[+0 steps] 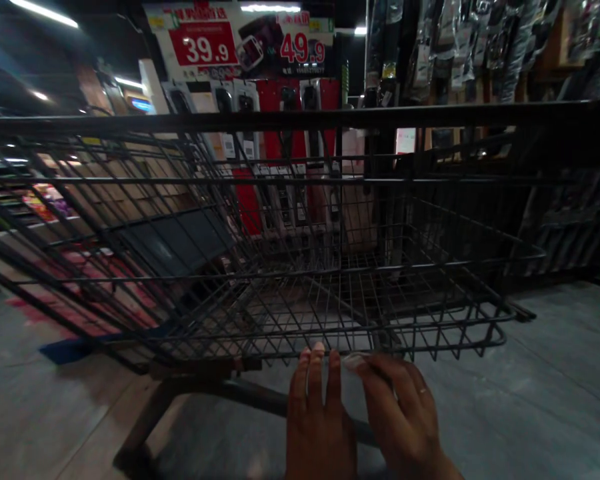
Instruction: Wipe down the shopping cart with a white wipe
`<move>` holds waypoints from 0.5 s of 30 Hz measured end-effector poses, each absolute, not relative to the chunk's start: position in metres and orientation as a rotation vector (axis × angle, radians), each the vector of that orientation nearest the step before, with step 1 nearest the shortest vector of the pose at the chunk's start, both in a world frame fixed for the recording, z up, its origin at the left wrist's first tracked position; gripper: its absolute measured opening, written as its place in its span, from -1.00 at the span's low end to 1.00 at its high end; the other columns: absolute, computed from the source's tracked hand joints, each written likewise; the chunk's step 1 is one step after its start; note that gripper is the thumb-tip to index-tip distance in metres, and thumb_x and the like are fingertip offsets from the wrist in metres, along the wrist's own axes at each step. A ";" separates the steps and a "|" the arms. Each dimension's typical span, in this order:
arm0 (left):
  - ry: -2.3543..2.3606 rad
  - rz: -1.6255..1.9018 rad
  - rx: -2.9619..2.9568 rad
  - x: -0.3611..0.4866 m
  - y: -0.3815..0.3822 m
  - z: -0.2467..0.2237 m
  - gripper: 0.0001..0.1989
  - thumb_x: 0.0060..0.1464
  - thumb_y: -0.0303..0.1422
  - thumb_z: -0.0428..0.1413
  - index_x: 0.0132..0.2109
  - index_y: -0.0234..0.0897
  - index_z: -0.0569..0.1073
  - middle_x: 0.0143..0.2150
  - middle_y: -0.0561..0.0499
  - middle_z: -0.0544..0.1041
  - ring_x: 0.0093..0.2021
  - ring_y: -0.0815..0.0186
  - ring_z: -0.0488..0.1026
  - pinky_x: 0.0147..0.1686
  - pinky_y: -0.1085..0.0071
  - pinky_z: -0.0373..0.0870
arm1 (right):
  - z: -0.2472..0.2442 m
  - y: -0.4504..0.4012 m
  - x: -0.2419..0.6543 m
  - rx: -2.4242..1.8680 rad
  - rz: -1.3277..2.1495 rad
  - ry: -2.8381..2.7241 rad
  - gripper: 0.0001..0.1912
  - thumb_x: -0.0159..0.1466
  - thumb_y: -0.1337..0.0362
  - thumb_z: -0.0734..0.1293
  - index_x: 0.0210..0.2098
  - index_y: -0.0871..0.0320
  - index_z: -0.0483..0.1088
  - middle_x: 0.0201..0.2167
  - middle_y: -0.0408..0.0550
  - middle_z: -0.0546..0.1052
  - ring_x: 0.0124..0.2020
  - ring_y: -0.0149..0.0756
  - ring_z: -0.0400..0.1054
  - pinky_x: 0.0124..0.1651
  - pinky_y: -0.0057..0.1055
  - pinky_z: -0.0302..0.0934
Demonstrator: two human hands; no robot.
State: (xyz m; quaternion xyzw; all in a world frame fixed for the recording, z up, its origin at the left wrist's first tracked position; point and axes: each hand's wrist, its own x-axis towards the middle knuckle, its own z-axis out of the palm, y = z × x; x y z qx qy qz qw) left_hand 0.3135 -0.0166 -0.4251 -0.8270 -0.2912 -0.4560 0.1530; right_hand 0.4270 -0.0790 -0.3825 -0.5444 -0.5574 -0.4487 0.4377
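A dark metal shopping cart (300, 272) stands side-on before me, its wire basket spanning the head view. My left hand (320, 413) is raised at the bottom middle, back toward me. Its fingers are stretched with gaps between them, and the tips reach the basket's lower rim; whether they touch it I cannot tell. Just to its right is my right hand (403, 407), with bent fingers drawn together and a ring on one. Its fingertips point left beside the left hand, just below the rim. Anything inside those fingers is hidden.
Behind the cart, packaged belts (287, 133) hang under a price sign (203, 47). More plastic-wrapped goods (460, 47) hang at upper right. Through the left mesh show a dark panel (180, 240) and pink goods (115, 287). The cart's lower frame (250, 393) runs above the grey floor (555, 400).
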 end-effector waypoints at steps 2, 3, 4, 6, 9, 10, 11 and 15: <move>-0.811 -1.349 -2.360 0.314 -0.015 -0.427 -0.28 0.09 -0.60 -0.12 0.38 -0.25 -0.08 0.26 -0.17 0.27 0.35 0.06 0.04 0.16 0.11 0.23 | -0.394 -0.081 0.429 -1.386 -1.125 -1.401 -0.76 0.29 0.47 0.18 -0.21 0.19 0.46 -0.34 0.00 0.52 -0.31 -0.32 0.39 -0.26 -0.37 0.35; -0.800 -1.375 -2.355 0.314 -0.014 -0.428 -0.29 0.09 -0.59 -0.12 0.38 -0.25 -0.05 0.26 -0.16 0.26 0.35 0.06 0.04 0.16 0.12 0.22 | -0.399 -0.084 0.430 -1.401 -1.120 -1.412 -0.77 0.29 0.47 0.18 -0.21 0.19 0.47 -0.35 -0.01 0.52 -0.32 -0.32 0.39 -0.26 -0.37 0.34; -0.789 -1.398 -2.351 0.315 -0.013 -0.429 -0.30 0.08 -0.58 -0.12 0.37 -0.25 -0.03 0.27 -0.14 0.26 0.35 0.06 0.04 0.17 0.14 0.21 | -0.401 -0.087 0.431 -1.413 -1.113 -1.428 -0.77 0.29 0.46 0.19 -0.21 0.19 0.47 -0.35 -0.02 0.53 -0.33 -0.33 0.39 -0.26 -0.37 0.34; -0.775 -1.431 -2.346 0.316 -0.012 -0.430 -0.31 0.07 -0.57 -0.10 0.36 -0.24 0.02 0.26 -0.12 0.27 0.34 0.08 0.06 0.18 0.16 0.18 | -0.399 -0.093 0.432 -1.422 -1.096 -1.459 -0.79 0.27 0.45 0.23 -0.20 0.17 0.48 -0.35 -0.04 0.54 -0.33 -0.34 0.40 -0.26 -0.38 0.33; -0.791 -1.488 -2.321 0.317 -0.011 -0.430 -0.33 0.04 -0.57 -0.09 0.32 -0.22 0.11 0.23 -0.09 0.31 0.31 0.12 0.11 0.20 0.19 0.13 | -0.379 -0.101 0.431 -1.373 -1.129 -1.464 -0.84 0.25 0.45 0.29 -0.22 0.17 0.48 -0.35 -0.07 0.56 -0.34 -0.36 0.41 -0.26 -0.40 0.31; -0.796 -1.504 -2.321 0.318 -0.011 -0.429 -0.34 0.03 -0.57 -0.08 0.31 -0.22 0.15 0.22 -0.09 0.32 0.30 0.13 0.13 0.21 0.19 0.11 | -0.370 -0.102 0.430 -1.353 -1.145 -1.457 -0.85 0.24 0.45 0.30 -0.22 0.18 0.47 -0.35 -0.07 0.56 -0.34 -0.36 0.41 -0.26 -0.40 0.30; -0.798 -1.518 -2.325 0.318 -0.012 -0.428 -0.35 0.01 -0.56 -0.07 0.28 -0.21 0.18 0.21 -0.09 0.34 0.28 0.13 0.14 0.21 0.19 0.10 | -0.360 -0.103 0.428 -1.339 -1.158 -1.453 -0.85 0.23 0.46 0.31 -0.22 0.18 0.47 -0.34 -0.07 0.56 -0.33 -0.37 0.41 -0.25 -0.41 0.30; -0.794 -1.580 -2.332 0.320 -0.015 -0.420 -0.39 -0.06 -0.56 -0.05 0.20 -0.21 0.29 0.13 -0.10 0.40 0.22 0.12 0.21 0.19 0.15 0.08 | -0.327 -0.096 0.427 -1.331 -1.136 -1.506 -0.82 0.26 0.45 0.29 -0.14 0.19 0.43 -0.21 -0.02 0.52 -0.21 -0.37 0.43 -0.21 -0.47 0.33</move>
